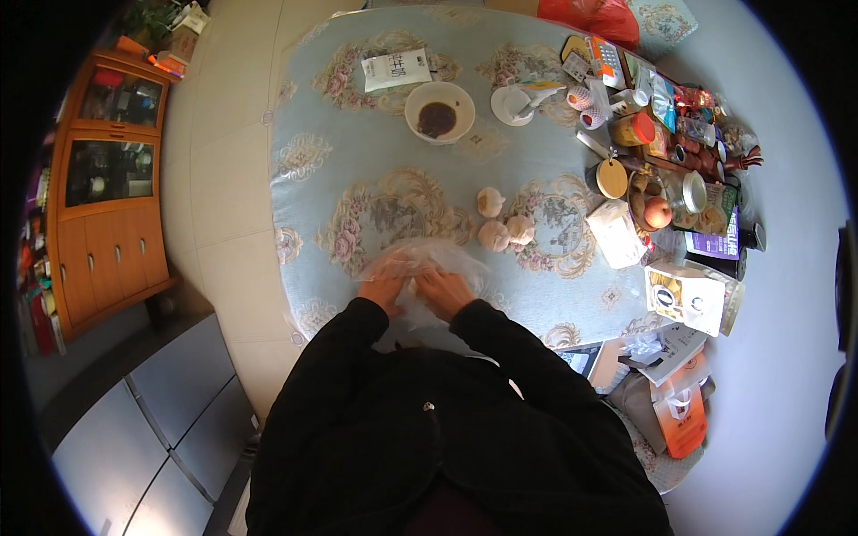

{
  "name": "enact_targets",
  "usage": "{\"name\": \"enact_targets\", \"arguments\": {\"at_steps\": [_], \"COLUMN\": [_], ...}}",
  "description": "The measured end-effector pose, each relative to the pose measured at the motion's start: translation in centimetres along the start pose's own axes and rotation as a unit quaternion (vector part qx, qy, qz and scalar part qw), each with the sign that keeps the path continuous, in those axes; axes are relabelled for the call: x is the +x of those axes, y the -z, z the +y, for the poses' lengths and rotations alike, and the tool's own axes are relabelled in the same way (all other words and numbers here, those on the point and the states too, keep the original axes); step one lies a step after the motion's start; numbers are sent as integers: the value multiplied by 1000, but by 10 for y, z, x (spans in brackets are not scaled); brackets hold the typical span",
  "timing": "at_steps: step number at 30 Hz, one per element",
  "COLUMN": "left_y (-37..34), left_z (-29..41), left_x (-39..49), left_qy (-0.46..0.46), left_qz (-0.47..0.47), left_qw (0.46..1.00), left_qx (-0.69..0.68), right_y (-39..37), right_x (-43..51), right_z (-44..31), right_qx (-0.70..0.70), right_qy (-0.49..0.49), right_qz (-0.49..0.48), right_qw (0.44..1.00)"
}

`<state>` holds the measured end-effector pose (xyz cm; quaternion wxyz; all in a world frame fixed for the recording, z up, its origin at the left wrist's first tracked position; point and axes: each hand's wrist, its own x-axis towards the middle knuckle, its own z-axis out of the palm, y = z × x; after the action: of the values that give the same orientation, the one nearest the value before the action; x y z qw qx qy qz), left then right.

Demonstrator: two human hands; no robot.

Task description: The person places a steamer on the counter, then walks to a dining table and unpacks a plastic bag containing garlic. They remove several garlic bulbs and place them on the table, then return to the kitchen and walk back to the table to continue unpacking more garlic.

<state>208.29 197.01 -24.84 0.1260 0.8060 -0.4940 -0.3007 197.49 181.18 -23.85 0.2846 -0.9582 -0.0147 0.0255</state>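
Note:
At the table's near edge, a clear plastic bag (456, 253) lies crumpled between and around my hands. My left hand (383, 288) grips its left side, fingers curled into the film. On the other side my right hand (442, 289) holds the plastic, fingertips close to those of the left. Something pale shows under the right fingers, but the film and hand hide what it is. Just beyond the bag to the right sit three garlic bulbs: one bulb (491, 201) apart, and a left bulb (494, 236) touching a right bulb (521, 230).
A white bowl (462, 100) with dark liquid stands farther back, beside a white printed packet (397, 70). Right of it is a small white dish (503, 107). Jars, packages and an apple (657, 212) crowd the right side of the cloth-covered table (375, 154).

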Motion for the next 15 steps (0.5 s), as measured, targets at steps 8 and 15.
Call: {"name": "enact_targets", "arguments": {"at_steps": [8,15], "left_y": [-7,4], "left_z": [-4,5], "left_x": [10,1], "left_qy": [79,53], "left_qz": [-103,-39], "left_qw": [991,997], "left_qx": [34,-50], "right_y": [72,39], "right_x": [-53,-97], "right_z": [42,90], "right_qx": [250,105], "right_qy": [-320,-401], "right_qz": [277,275], "right_qw": [871,868]}}
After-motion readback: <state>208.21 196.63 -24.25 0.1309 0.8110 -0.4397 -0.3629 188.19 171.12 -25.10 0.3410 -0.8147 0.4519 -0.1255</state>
